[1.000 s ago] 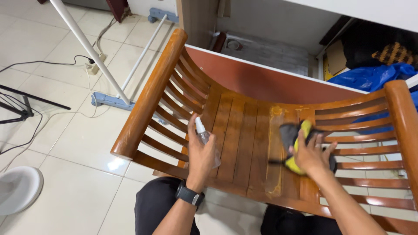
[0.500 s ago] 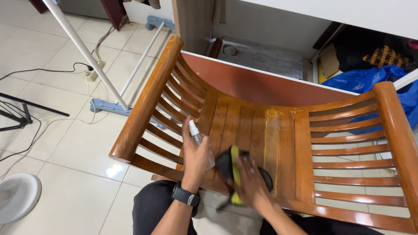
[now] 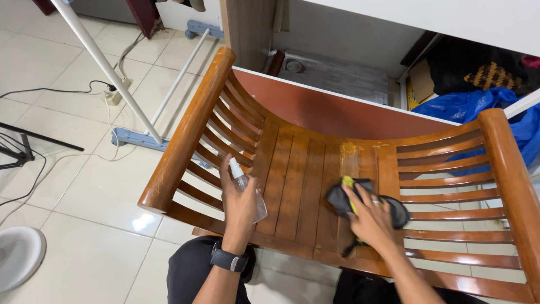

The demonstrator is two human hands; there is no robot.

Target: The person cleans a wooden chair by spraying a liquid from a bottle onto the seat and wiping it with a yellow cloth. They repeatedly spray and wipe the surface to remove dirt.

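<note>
A glossy wooden slatted chair (image 3: 292, 169) lies below me, its seat slats facing up. My left hand (image 3: 239, 205), with a dark watch on the wrist, is wrapped around a small clear spray bottle (image 3: 246, 186) with a white nozzle, held over the left part of the seat. My right hand (image 3: 371, 217) presses a dark grey and yellow cloth (image 3: 343, 197) flat on the slats at the middle right of the seat. My dark trouser knees show at the bottom edge.
A white metal rack pole (image 3: 107, 67) with a blue foot stands left on the tiled floor, beside cables and a power strip (image 3: 114, 95). A white round object (image 3: 17, 256) sits bottom left. Behind the chair are a cabinet panel (image 3: 332, 107) and a blue plastic bag (image 3: 478, 104).
My right hand swept the cloth from the right side of the seat to the lower middle, then back right and up. The left hand with the bottle drifted slightly left.
</note>
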